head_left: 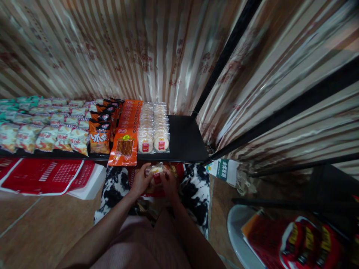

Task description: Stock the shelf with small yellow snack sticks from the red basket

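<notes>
Just below the shelf's front edge, over my lap, my left hand point(142, 179) and my right hand point(169, 182) both grip a clear packet of rice crackers point(157, 173) with a red label. Its lower part is hidden by my fingers. Under my hands lies a red and gold bag point(179, 169), mostly covered. Ahead on the shelf stand two rows of like rice cracker packets point(161, 144). Left of them is a row of orange stick-snack packs point(123, 147), the front one jutting over the edge.
The black shelf point(185, 138) also bears orange and black bags point(99, 136) and pale snack bags point(47, 136). A red basket point(56, 175) sits below left. Black metal posts point(227, 56) rise at right. A pale basin point(238, 231) and red packages point(308, 243) are lower right.
</notes>
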`<state>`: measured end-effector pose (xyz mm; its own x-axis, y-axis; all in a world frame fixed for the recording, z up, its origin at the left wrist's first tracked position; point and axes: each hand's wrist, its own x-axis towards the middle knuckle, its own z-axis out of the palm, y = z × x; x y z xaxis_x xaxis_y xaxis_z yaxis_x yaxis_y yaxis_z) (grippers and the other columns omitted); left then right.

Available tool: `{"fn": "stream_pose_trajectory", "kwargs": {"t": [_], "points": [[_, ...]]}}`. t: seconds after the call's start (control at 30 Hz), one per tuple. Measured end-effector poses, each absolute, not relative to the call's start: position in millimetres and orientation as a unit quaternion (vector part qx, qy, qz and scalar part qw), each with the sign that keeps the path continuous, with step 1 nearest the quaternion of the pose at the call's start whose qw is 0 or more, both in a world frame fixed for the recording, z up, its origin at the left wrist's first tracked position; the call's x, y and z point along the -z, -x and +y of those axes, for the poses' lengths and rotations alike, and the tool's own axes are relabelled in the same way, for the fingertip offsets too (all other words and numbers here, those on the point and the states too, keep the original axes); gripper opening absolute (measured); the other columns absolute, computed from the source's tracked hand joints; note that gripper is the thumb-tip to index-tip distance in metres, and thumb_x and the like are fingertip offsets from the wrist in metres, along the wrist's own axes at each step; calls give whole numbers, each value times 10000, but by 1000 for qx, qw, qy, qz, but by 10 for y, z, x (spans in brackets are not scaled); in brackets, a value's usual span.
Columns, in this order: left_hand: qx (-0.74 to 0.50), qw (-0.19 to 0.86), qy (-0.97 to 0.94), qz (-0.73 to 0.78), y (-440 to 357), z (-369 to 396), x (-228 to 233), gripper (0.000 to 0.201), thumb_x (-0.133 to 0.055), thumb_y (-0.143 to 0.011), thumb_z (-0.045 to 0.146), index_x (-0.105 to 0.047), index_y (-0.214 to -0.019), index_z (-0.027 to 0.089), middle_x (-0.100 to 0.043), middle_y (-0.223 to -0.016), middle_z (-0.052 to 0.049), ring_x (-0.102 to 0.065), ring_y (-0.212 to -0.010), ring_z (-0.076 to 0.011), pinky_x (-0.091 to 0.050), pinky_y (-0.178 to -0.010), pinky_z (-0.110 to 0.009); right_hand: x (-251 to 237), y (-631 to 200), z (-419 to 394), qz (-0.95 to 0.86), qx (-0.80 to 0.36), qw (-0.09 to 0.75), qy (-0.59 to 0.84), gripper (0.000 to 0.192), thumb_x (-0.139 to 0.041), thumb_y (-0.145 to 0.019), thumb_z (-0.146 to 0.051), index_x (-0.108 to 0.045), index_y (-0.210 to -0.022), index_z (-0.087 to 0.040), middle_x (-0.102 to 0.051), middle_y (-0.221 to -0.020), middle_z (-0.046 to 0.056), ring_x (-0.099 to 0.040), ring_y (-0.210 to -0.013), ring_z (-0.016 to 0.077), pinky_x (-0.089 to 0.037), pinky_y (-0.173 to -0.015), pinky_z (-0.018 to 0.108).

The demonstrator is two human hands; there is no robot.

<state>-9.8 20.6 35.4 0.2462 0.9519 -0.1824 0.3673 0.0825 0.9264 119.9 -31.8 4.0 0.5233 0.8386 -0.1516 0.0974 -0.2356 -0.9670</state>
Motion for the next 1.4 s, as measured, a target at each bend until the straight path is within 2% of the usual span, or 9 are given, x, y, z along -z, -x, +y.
{"fn": "stream_pose_trajectory", "kwargs": {"t": [0.2, 0.37, 0.6, 0.77, 0.93, 1.1, 1.4], "points": [[-307, 483, -618, 539, 92, 271, -341, 441, -573, -726, 299, -540, -1147, 174, -660, -884, -32, -613, -767, -153, -484, -740, -277, -204, -1217, -266, -353, -386, 530, 668, 250, -511, -761, -381, -629, -884, -199, -672, -844, 43, -609, -765, 199, -476, -718, 308], [-323, 475, -615, 540, 82, 331, -341, 443, -571, -733, 320, -537, -1146, 163, -655, -897, -43, -603, -719, -138, -491, -702, -265, -233, -1222, -207, -344, -403, 558, 639, 244, -529, -755, -381, -621, -900, -207, -678, -850, 45, -616, -740, 194, -491, -684, 304], [-353, 487, -589, 539, 49, 404, -424, 418, -567, -720, 240, -523, -1126, 154, -639, -906, -47, -594, -685, -115, -505, -663, -248, -269, -1252, -132, -327, -407, 578, 627, 264, -570, -729, -386, -619, -911, -201, -684, -835, 41, -625, -750, 197, -501, -668, 299], [-379, 480, -590, 527, 18, 438, -447, 392, -535, -734, 199, -511, -1118, 122, -618, -939, -78, -602, -743, -127, -514, -716, -277, -252, -1301, -57, -334, -399, 587, 620, 288, -560, -738, -405, -621, -931, -201, -687, -873, 41, -621, -759, 188, -501, -685, 298], [-393, 440, -622, 515, -25, 450, -523, 324, -510, -761, 191, -531, -1079, 130, -602, -1022, -102, -602, -914, -164, -499, -822, -316, -239, -1390, 36, -324, -379, 587, 638, 307, -577, -717, -403, -623, -948, -206, -677, -900, 42, -616, -822, 193, -499, -731, 304], [-366, 361, -696, 501, -67, 419, -634, 282, -468, -770, 141, -562, -1036, 157, -585, -1062, -94, -563, -1003, -184, -483, -862, -327, -324, -1505, 146, -340, -331, 581, 661, 291, -596, -698, -392, -625, -912, -198, -619, -940, 51, -603, -814, 183, -496, -731, 295], [-341, 230, -803, 432, -147, 401, -605, 320, -430, -796, 77, -580, -1066, 158, -579, -1136, -84, -521, -1086, -182, -433, -976, -366, -478, -1659, 335, -378, -270, 581, 669, 258, -583, -708, -338, -633, -900, -174, -547, -830, 15, -549, -741, 139, -480, -725, 278]]}}
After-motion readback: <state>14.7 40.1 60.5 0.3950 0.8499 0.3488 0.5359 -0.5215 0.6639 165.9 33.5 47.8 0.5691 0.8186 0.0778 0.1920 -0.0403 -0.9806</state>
